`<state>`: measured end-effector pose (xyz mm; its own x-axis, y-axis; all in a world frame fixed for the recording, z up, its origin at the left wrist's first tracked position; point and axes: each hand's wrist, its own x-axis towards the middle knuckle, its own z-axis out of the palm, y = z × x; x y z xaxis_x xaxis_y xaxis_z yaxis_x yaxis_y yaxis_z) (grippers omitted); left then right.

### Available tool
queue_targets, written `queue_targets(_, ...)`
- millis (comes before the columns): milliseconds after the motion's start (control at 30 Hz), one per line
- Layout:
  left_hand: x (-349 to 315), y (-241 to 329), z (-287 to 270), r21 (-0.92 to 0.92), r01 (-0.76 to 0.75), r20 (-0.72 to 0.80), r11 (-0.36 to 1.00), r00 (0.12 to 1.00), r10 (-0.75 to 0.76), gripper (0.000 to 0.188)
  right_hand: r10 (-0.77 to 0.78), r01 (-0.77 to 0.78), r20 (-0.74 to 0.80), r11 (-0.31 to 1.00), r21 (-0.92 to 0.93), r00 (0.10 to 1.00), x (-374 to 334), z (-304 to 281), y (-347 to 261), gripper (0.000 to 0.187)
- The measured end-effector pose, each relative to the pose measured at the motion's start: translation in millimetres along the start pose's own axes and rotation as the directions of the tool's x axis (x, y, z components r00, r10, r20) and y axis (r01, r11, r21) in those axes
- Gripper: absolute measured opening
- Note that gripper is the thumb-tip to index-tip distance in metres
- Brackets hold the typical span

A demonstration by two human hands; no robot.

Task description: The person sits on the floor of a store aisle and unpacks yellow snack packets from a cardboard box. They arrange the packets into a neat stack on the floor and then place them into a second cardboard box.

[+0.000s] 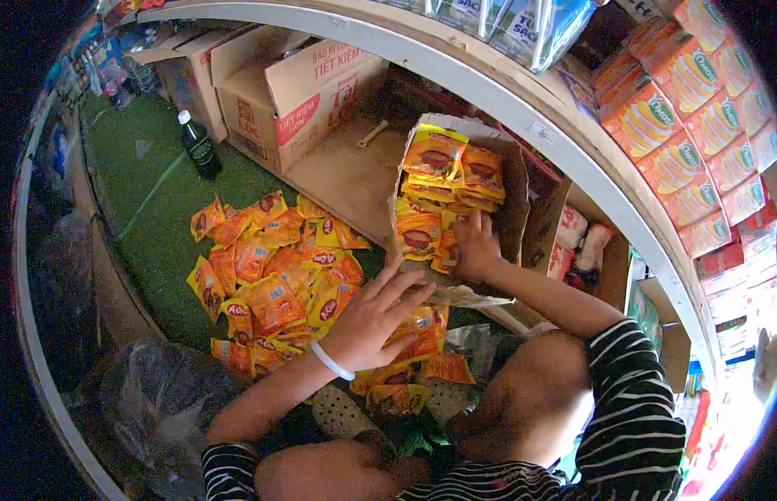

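An open cardboard box (523,196) holds several yellow-and-orange packets (436,157), stacked in rows. My right hand (478,244) reaches inside, its fingers a little apart and bent over the packets at the near end; the fingertips are partly hidden. Just outside the box's near left corner, my left hand (373,324) hovers with fingers spread and nothing in it; a pale band (332,361) circles its wrist. Below and left of it, a loose heap of the same packets (272,302) covers part of the green floor, and more lie between my feet.
A dark bottle with a white cap (200,149) stands beyond the heap, beside open cartons (253,125). Clear plastic (167,392) lies at the lower left. A curved pale shelf edge (610,188) runs above the box, with orange cartons (655,125) stacked at right.
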<state>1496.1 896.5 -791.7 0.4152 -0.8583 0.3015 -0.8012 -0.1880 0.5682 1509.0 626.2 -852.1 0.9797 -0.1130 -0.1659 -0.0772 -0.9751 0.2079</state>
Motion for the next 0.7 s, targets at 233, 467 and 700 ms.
queue_targets(233, 4, 2, 5, 0.013, 0.017, 0.013, 1.0, 1.0, -0.018, 0.069, -0.1, 0.059, -0.147, 0.964, -0.26, 0.984, 19, 69, 4, 0.073)
queue_targets(467, 8, 6, 7, -0.024, 0.038, 0.011, 0.999, 0.999, -0.037, 0.07, -0.086, 0.068, -0.2, 0.993, -0.097, 0.976, 35, 67, 17, 0.056)
queue_targets(700, 5, 0, 8, -0.035, -0.014, -0.022, 0.999, 1.0, 0.013, 0.076, -0.188, 0.107, -0.204, 0.929, -0.354, 0.961, 30, 44, 22, 0.057)
